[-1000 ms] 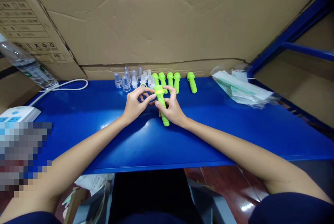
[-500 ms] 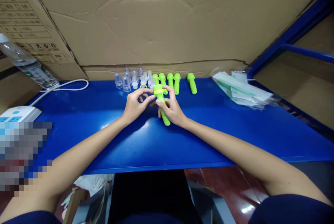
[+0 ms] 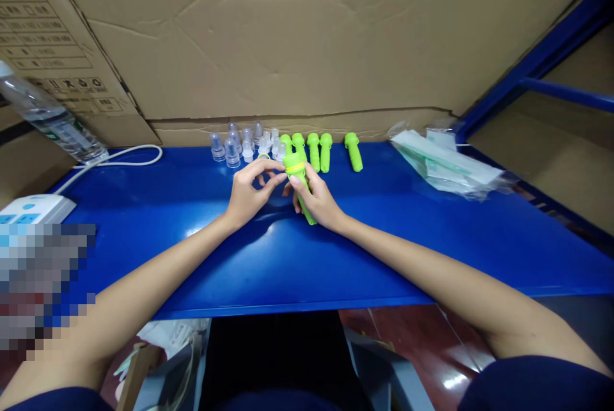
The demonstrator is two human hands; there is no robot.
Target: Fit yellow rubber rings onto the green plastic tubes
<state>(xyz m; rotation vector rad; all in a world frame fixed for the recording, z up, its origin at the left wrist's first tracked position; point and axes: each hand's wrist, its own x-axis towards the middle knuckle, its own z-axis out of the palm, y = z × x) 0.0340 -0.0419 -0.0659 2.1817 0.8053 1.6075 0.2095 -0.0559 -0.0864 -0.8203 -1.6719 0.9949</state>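
A bright green flashlight-shaped plastic body (image 3: 308,206) is held at a slant, its ribbed wide end up. My right hand (image 3: 320,199) is closed around its handle. Just below that wide end, a yellow ring (image 3: 295,168) encircles it. My left hand (image 3: 252,190) has thumb and index fingertips together at the ring's left edge, the other fingers curled; the exact contact is small. Behind my left hand a second yellow ring (image 3: 263,156) lies partly hidden. Transparent caps (image 3: 233,154) and small white-based pieces (image 3: 248,151) stand behind it. More green bodies (image 3: 325,154) lie in a row.
A blue tabletop (image 3: 230,277) backs onto a cardboard wall (image 3: 297,46). At left are a water bottle (image 3: 62,123), a white cable (image 3: 137,147) and a power strip (image 3: 43,208). Plastic-wrapped packets (image 3: 441,162) lie right, beside a blue frame (image 3: 532,72).
The green body has turned slightly in my right hand, its ribbed end tipping more toward me and its lower end rising a little. My left hand stays nearly where it was.
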